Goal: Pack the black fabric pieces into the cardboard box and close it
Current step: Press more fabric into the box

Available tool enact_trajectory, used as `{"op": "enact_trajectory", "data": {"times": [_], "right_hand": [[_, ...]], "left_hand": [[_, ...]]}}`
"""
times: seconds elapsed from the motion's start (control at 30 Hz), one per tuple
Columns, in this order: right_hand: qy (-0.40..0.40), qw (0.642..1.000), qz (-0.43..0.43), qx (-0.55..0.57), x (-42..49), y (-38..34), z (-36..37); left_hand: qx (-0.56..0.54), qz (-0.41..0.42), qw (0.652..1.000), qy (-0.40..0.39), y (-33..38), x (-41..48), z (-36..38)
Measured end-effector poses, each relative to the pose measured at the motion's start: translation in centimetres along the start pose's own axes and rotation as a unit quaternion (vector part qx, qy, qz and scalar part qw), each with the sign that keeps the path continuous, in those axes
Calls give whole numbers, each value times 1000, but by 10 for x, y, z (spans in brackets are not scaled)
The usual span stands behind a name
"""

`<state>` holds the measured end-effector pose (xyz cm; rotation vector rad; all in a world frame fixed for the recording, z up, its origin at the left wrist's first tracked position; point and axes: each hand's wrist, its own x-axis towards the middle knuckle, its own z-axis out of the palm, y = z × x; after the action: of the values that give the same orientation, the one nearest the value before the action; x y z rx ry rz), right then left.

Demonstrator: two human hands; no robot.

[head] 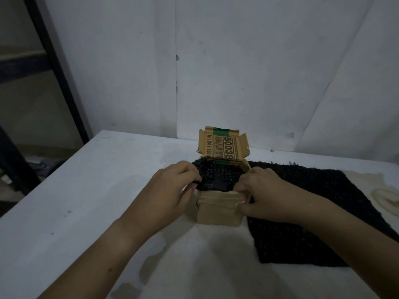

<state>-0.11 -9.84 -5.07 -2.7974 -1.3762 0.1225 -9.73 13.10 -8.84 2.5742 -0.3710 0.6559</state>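
1. A small cardboard box stood on a white table, close to the middle of the view, with its near wall wrapped in clear tape.
2. Its lid was raised upright at the far side, showing a printed barcode, the digits 50038 and green bands; small side flaps stuck out from the lid at left and right.
3. The box was filled to its rim with a bundled black fabric piece, whose knitted surface bulged slightly above the opening.
4. The left hand was at the box's left edge, fingers curled closed over the fabric there, thumb tucked under the bundle's edge.
5. The right hand was at the box's right near corner, fingers bent closed and pinching the fabric against the box's rim; whether it held the fabric or only pressed on it could not be told.
6. A second black fabric piece lay spread flat on the table just right of the box, partly under the right forearm and outside the container.
7. Pale stains marked the table near the right edge.
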Motion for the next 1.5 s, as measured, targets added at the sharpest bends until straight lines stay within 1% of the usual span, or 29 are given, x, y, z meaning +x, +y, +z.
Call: {"op": "enact_trajectory", "data": {"times": [0.07, 0.1, 0.13, 0.2, 0.37, 0.47, 0.57, 0.63, 0.67, 0.7, 0.77, 0.8, 0.87, 0.93, 1.0, 1.1, 1.17, 1.23, 1.3, 1.33, 1.37, 1.43, 1.5], "right_hand": [[84, 995, -12, 57, -3, -2, -6], [113, 989, -10, 91, -3, -5, -8], [123, 986, -10, 111, -2, -10, -9], [102, 989, -11, 105, 0, -17, -7], [9, 1000, 11, 16, 13, -25, 1], [0, 999, 25, -21, 20, -31, 12], [7, 1000, 27, -14, 20, -30, 18], [1, 1000, 23, 2, 18, -26, 19], [-4, 1000, 19, 11, 16, -24, 18], [-3, 1000, 11, 22, 14, -22, 17], [4, 998, 1, 59, 9, -20, 13], [9, 996, -1, 85, 7, -18, 12], [14, 992, 0, 126, 5, -15, 11], [22, 989, 3, 144, 4, -13, 11], [28, 989, 0, 145, 4, -12, 12], [22, 990, -5, 140, 2, -12, 12], [21, 985, 3, 172, 2, -9, 9], [53, 979, 16, 194, 3, -5, 5], [94, 988, 16, 123, 11, 2, 1], [90, 993, 16, 79, 16, 4, 0], [68, 996, 21, 46, 23, 5, -2], [11, 999, 28, 19, 35, 7, -6], [-19, 1000, 21, 3, 47, 7, -10]], "left_hand": [[11, -2, 1000, 6, 1, 3, 0], [18, -3, 1000, 12, 3, 5, 0], [24, -7, 1000, 19, 4, 7, 1], [19, -15, 999, 30, 7, 11, 0], [-32, -55, 998, 23, 11, 19, -1], [-46, -78, 996, 19, 13, 21, -1], [-63, -103, 993, 5, 11, 28, 1], [-89, -141, 986, -29, 11, 39, 0], [-93, -176, 978, -60, 11, 46, -2], [-79, -216, 968, -101, 11, 55, -4], [-20, -286, 936, -204, 14, 73, -11], [9, -298, 921, -250, 16, 80, -13], [74, -284, 903, -313, 19, 93, -8], [141, -258, 889, -352, 24, 101, 0], [177, -242, 873, -385, 28, 106, 3], [182, -229, 862, -415, 29, 108, -3], [168, -224, 861, -425, 29, 106, -5], [140, -240, 862, -423, 28, 103, -4], [122, -254, 865, -415, 27, 101, -5], [117, -261, 865, -413, 25, 101, -6], [119, -265, 863, -413, 24, 102, -5], [149, -260, 856, -422, 23, 105, -4], [182, -249, 844, -438, 23, 109, -3]]}}
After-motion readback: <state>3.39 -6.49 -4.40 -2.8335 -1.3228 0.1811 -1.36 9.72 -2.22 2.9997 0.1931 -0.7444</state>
